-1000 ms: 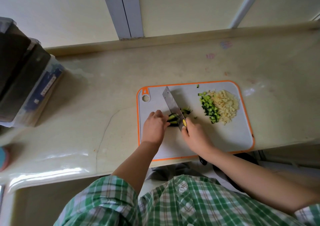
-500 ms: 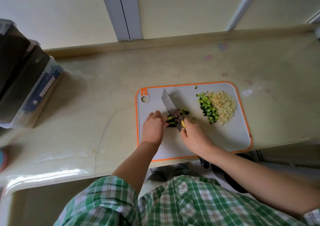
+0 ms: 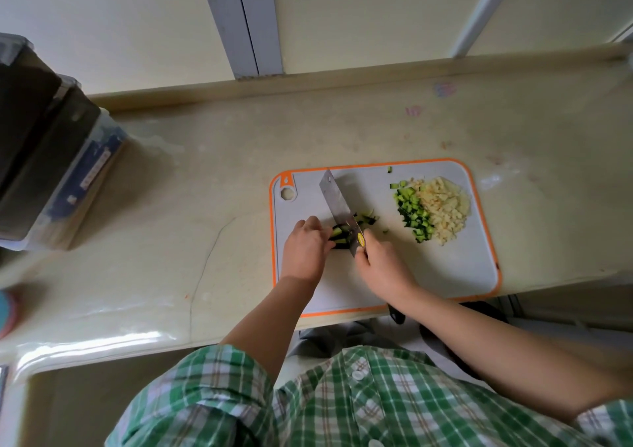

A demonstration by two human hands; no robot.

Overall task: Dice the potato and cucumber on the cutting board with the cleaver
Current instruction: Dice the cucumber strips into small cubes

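On the cutting board (image 3: 462,268) the left grip (image 3: 306,247) curls onto the cucumber strips (image 3: 337,235), pinning them; their long axis runs rightward beneath the cleaver (image 3: 337,203), set across them; the right grip (image 3: 380,265) is closed round it; diced cucumber (image 3: 412,213) and diced potato (image 3: 443,208) lie further right.

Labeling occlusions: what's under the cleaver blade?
Cucumber strips on the board, showing on either side of the cleaver. The left hand holds their left end. The cut line under the blade is hidden.
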